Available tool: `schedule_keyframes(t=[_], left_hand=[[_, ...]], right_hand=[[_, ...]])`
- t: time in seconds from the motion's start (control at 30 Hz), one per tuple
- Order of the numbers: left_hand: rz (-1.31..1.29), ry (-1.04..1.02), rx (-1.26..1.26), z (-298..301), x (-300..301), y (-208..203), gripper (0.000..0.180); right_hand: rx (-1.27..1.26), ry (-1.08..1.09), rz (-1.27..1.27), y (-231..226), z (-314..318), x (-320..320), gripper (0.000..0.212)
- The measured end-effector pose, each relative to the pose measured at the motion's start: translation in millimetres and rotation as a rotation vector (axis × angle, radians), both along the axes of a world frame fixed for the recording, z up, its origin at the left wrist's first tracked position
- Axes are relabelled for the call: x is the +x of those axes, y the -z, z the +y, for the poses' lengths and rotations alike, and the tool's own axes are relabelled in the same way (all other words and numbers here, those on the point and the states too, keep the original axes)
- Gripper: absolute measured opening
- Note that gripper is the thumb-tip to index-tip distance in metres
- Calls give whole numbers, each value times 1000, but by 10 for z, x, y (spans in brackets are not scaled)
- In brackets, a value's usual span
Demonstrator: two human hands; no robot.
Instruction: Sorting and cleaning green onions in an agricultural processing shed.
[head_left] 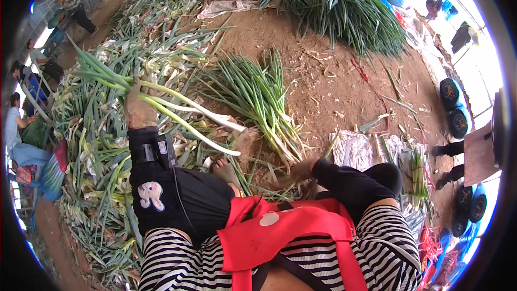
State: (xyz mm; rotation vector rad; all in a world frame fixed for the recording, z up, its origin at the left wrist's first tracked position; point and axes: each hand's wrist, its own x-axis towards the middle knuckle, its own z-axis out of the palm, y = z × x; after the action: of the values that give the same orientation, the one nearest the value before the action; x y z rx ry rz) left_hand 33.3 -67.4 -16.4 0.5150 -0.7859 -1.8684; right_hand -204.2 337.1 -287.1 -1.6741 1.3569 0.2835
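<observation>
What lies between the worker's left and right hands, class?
In the head view: pale ends of the held stalks, then the root end of the green bunch.

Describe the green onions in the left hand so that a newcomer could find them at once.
Start with the broad heap of loose leaves along the left. Over it, the left hand emerges from a black sleeve with a white rabbit patch, gripping the green onions, pale ends pointing right. Unlike the bunch on the soil to their right, these few stalks are held up.
</observation>
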Motion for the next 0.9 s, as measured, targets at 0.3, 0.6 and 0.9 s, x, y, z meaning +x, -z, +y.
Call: schedule_keyframes(t=[0.3, 0.6, 0.9], left_hand=[[319, 360, -78, 107, 83, -52, 18], [352, 383, -79, 478, -221, -151, 15], [356, 345, -2, 558, -323, -86, 16]], right_hand=[[-854, 991, -142, -1804, -798, 61, 22], [-1184, 773, -102, -2260, -1150, 518, 20], [-1208, 707, -206, -2103, -1175, 521, 23]])
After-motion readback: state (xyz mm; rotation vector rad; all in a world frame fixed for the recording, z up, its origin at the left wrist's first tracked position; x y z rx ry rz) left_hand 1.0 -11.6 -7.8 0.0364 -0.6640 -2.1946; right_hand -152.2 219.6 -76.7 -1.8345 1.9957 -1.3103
